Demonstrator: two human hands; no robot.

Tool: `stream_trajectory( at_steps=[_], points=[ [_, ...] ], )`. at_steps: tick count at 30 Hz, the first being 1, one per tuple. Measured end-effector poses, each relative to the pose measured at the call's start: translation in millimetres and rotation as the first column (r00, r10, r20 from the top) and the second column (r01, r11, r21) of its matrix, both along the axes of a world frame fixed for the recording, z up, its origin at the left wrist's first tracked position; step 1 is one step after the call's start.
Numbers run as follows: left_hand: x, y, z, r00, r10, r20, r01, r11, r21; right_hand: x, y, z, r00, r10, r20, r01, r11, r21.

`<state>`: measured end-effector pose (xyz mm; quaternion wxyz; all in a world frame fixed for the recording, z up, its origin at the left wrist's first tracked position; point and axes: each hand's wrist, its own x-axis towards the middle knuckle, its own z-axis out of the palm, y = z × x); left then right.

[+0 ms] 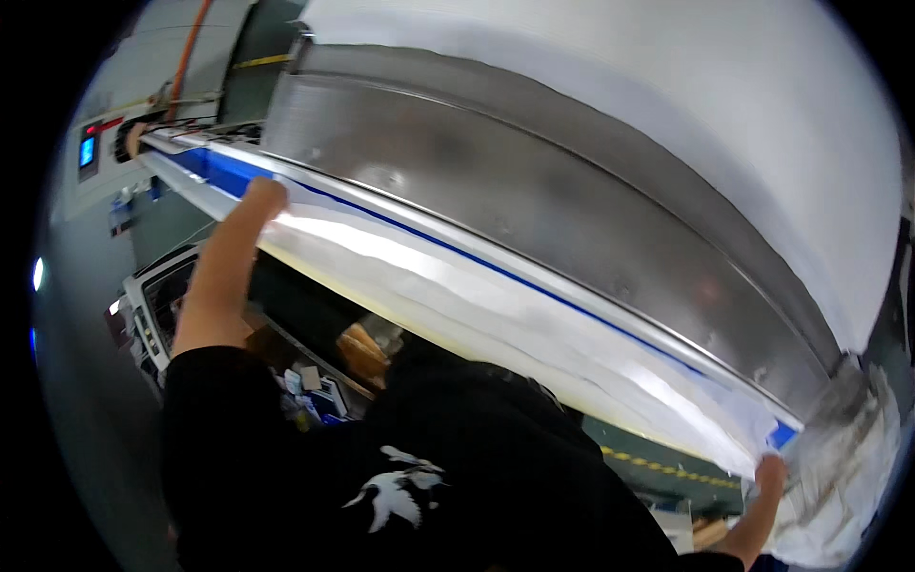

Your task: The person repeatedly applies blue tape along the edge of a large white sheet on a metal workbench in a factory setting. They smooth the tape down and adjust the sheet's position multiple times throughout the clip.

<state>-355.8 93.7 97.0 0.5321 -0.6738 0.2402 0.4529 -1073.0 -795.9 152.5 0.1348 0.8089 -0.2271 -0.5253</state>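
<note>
A long, thin white sheet (457, 296) with a few creases stretches between my hands. It lies along a narrow table with a blue surface (224, 172), which shows at the left end and as a thin strip along the far edge. My left hand (266, 196) is closed on the sheet's left end. Far to the right, my right hand (770, 470) grips its right corner near a small blue patch. The fingertips of both hands are partly hidden. Whether the sheet is film or cloth I cannot tell.
Beyond the table rises a grey metal panel (457, 181), with a large white roll or sheet (667, 76) above it. Crumpled whitish plastic (839, 467) hangs at the right. A box of small items (319, 396) stands below left. A lit control screen (88, 151) is at far left.
</note>
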Motion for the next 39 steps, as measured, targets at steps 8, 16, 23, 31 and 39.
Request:
stream_trajectory(
  at_steps=[8,16,23,31,39],
  points=[
    [35,-8,21,0.745,0.348,0.568,-0.243,0.936,-0.255,11,22,-6,0.983,-0.011,-0.182,0.03,0.994,0.102],
    [16,24,-16,0.687,0.474,0.55,0.032,0.737,-0.675,124,71,-28,0.88,-0.39,-0.269,0.462,0.833,0.304],
    [-10,-65,-5,0.722,0.499,0.479,-0.03,0.715,-0.699,136,85,-36,0.874,-0.461,-0.153,0.486,0.822,0.297],
    [-3,-65,-23,0.614,0.658,0.436,0.045,0.522,-0.852,143,119,-62,0.838,-0.535,0.11,0.459,0.8,0.387],
    [-31,-128,-24,0.713,0.674,0.194,0.231,0.035,-0.972,234,292,-81,0.323,-0.943,0.075,0.53,0.246,0.811]
  ],
)
